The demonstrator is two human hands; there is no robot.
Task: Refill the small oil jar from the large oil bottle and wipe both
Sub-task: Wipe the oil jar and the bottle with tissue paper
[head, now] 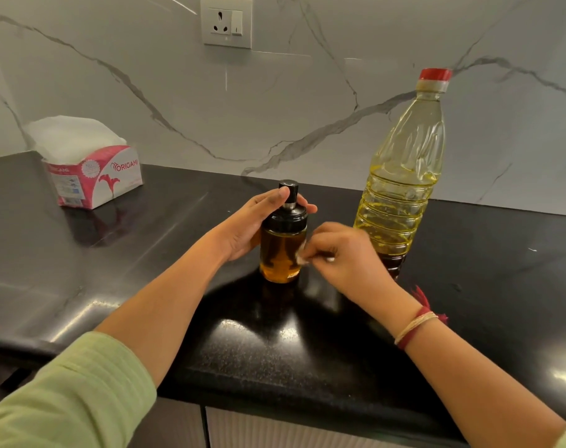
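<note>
The small oil jar point(282, 253) stands upright on the black counter point(165, 253), holding amber oil under a black pump lid. My left hand point(249, 221) grips the jar around its lid and shoulder. My right hand point(343, 253) pinches a small crumpled white tissue point(302, 257) against the jar's right side. The large oil bottle point(401, 185), clear plastic with yellow oil and a red cap on, stands upright just right of the jar, behind my right hand.
A pink and white tissue box point(94, 176) with white tissues sticking up sits at the back left of the counter. A marble wall with a power socket point(226, 22) runs behind. The counter's front edge point(275, 402) is near me.
</note>
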